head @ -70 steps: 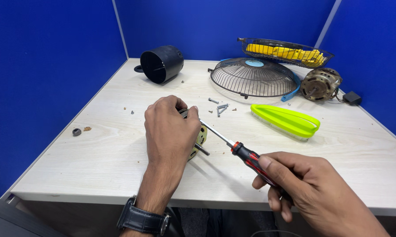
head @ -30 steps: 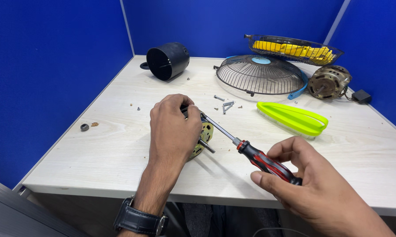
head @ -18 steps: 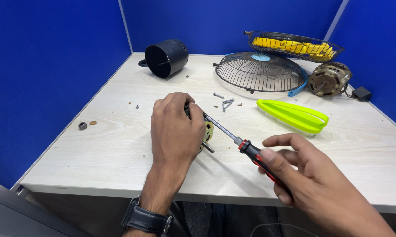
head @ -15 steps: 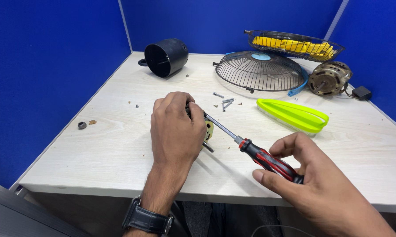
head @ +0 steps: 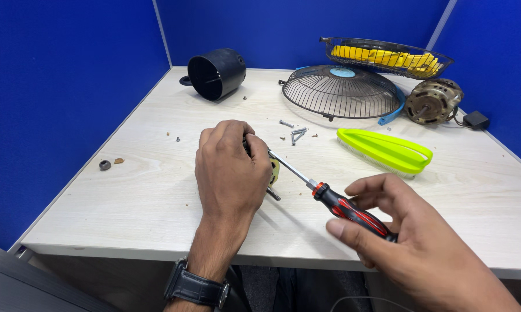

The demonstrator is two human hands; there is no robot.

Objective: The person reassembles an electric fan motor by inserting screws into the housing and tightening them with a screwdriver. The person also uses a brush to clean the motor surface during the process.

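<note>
My left hand [head: 231,167] is closed over a small yellow and black part [head: 273,171] that rests on the pale wooden table [head: 156,190]; most of the part is hidden under the hand. A short metal pin sticks out of it toward me. My right hand [head: 410,242] grips the red and black handle of a screwdriver [head: 347,208]. Its steel shaft runs up and left, and the tip meets the part just beside my left fingers. A dark watch sits on my left wrist.
Loose screws [head: 294,134] lie behind the part. Farther back are a black cylindrical housing [head: 217,72], a wire fan guard [head: 341,92], a second guard holding yellow blades [head: 387,58], a bare motor [head: 434,101] and a lime green brush [head: 384,151]. A small nut [head: 105,164] lies at left. Blue partition walls enclose the table.
My right hand has shifted its fingers along the screwdriver handle while the tip stays against the part. My left hand has kept its hold in the same spot.
</note>
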